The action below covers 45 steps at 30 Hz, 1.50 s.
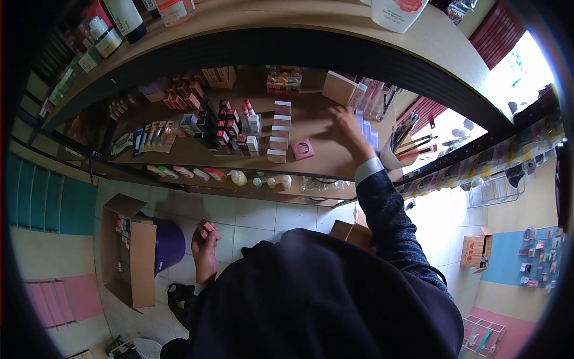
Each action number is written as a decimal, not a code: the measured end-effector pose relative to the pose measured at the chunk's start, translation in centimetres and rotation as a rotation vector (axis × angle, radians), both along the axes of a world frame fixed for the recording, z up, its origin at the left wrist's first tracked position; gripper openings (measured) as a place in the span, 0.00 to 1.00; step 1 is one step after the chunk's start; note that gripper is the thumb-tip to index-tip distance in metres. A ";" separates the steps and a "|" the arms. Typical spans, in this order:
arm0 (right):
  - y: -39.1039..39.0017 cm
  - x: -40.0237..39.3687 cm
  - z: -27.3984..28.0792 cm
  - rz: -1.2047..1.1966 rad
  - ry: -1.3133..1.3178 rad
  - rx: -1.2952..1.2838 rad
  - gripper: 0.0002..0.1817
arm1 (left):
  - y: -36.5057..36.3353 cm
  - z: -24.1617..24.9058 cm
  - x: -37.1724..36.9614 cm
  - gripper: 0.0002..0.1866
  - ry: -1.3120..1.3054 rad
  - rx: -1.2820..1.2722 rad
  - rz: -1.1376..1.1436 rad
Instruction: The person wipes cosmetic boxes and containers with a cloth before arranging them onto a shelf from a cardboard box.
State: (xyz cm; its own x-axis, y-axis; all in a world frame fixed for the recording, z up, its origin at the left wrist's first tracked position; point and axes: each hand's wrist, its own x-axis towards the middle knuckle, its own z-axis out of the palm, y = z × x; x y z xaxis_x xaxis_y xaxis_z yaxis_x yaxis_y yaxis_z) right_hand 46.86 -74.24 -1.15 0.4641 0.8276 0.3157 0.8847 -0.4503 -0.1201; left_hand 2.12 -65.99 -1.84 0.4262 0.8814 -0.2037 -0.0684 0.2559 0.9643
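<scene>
My left hand (pixel 204 258) is low on the left, in front of the shelf, its fingers closed round several small pink boxes (pixel 208 230). My right hand (pixel 347 127) reaches over the shelf board with its fingers stretched out and apart. Its fingertips are close to a tan box (pixel 339 88) and a slim white box (pixel 357 96). Lavender boxes (pixel 366 133) stand in a row just right of that hand. To its left, a single square pink box (pixel 303 149) with a round design lies near the shelf's front edge.
Several lipstick boxes (pixel 228 122) and a column of white-topped boxes (pixel 280 128) line the shelf (pixel 326 158). A cup of brushes (pixel 394 157) stands at its right end. On the floor are a carton (pixel 143 263) and a purple bin (pixel 171 244). Bottles stand on the upper shelf (pixel 263 15).
</scene>
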 end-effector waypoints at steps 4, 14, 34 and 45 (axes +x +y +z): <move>-3.4 1.9 0.1 -0.108 0.001 -0.104 0.18 | -0.2 0.1 0.3 0.16 -0.006 0.000 0.010; -3.6 -1.2 -1.3 0.079 0.659 0.011 0.15 | 0.1 -0.3 1.3 0.18 -0.013 -0.028 -0.073; -4.0 -13.1 2.8 0.384 1.237 0.202 0.21 | -1.9 3.0 8.5 0.28 0.123 0.400 -0.254; -4.3 -19.5 0.3 0.114 2.004 0.676 0.21 | -2.2 2.4 13.8 0.37 0.322 0.745 -0.339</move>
State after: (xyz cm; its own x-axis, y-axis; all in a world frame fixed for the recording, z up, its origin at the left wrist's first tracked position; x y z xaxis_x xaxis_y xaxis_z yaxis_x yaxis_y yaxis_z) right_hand 27.33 -78.56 -0.82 0.4355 0.8686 -0.2363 -0.6097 0.0915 -0.7874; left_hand 15.96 -68.21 0.51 0.7097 0.6696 0.2189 0.2016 -0.4908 0.8476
